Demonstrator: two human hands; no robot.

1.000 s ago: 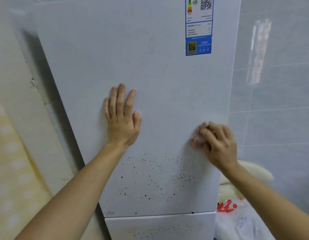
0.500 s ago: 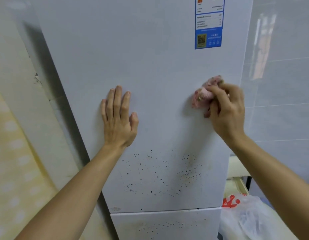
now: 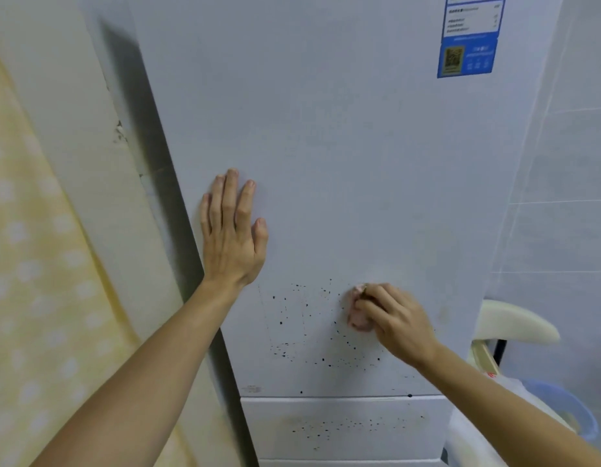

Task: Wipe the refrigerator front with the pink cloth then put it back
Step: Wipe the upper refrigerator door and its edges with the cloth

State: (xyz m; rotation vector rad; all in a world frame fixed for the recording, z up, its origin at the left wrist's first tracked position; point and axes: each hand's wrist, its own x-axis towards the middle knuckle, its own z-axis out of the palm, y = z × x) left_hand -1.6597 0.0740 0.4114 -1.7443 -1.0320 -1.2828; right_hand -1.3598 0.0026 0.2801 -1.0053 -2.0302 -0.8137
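Observation:
The white refrigerator front point(image 3: 326, 146) fills the middle of the view, with many small black specks low on the upper door and on the drawer panel below it. My left hand point(image 3: 232, 232) lies flat and open on the door, fingers pointing up. My right hand point(image 3: 395, 320) presses a crumpled pink cloth point(image 3: 358, 318) against the door in the speckled patch, to the lower right of the left hand. Most of the cloth is hidden under the fingers.
A blue and white label point(image 3: 467, 45) sticks to the door's upper right. A yellow dotted curtain point(image 3: 39, 281) hangs at the left beside a pale wall. At the right are grey wall tiles, a cream chair arm point(image 3: 514, 323), a blue basin point(image 3: 572, 412) and a white plastic bag.
My right hand has swept the cloth down from the upper right of the door into the speckled area. The left hand stays flat in place on the door.

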